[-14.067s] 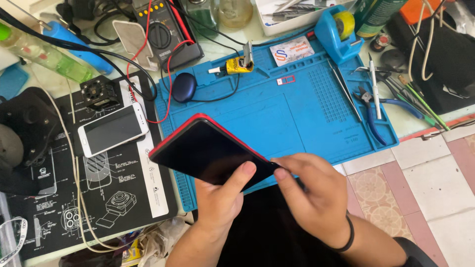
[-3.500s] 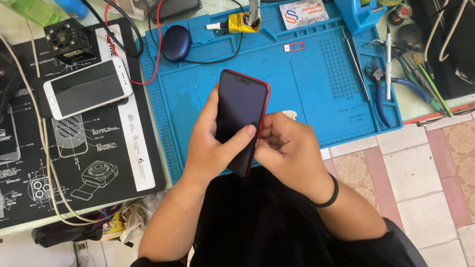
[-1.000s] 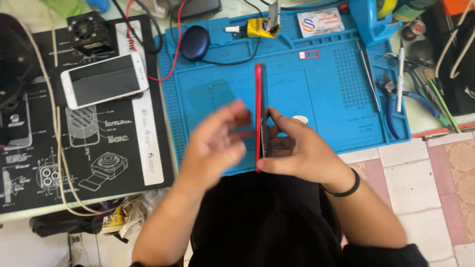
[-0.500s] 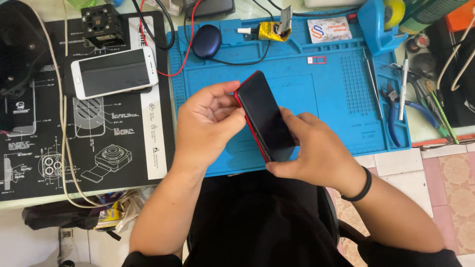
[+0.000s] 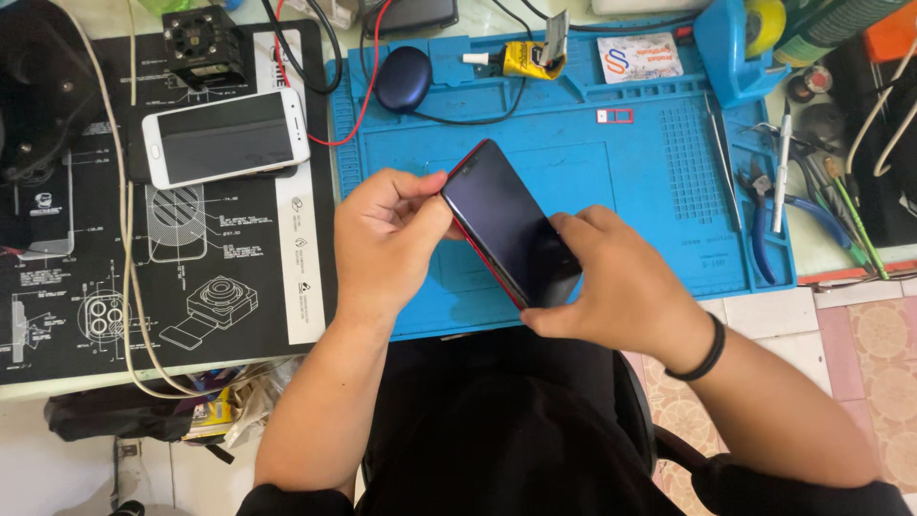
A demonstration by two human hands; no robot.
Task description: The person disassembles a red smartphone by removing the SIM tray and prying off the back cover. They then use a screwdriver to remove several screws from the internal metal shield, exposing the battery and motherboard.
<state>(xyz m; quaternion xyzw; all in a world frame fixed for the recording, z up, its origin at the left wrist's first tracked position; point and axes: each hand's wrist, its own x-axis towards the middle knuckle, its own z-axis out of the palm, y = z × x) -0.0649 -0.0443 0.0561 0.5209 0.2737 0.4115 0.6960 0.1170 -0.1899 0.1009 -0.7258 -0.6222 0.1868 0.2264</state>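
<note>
Holding the red-edged phone [image 5: 511,222] tilted above the blue work mat [image 5: 611,191], I have bare mat all around it. My left hand [image 5: 387,239] pinches its upper left edge; my right hand [image 5: 616,277] wraps its lower end, screen up, between both grips.

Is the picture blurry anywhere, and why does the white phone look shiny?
Head view: sharp, with no motion blur on the left hand or right hand; soft daylight gives only faint shadows on the blue mat; the white phone shows a pale grey glare on its glass, while the red-edged phone they hold stays dark with a dull sheen; edges bend slightly from the wide lens.
</note>
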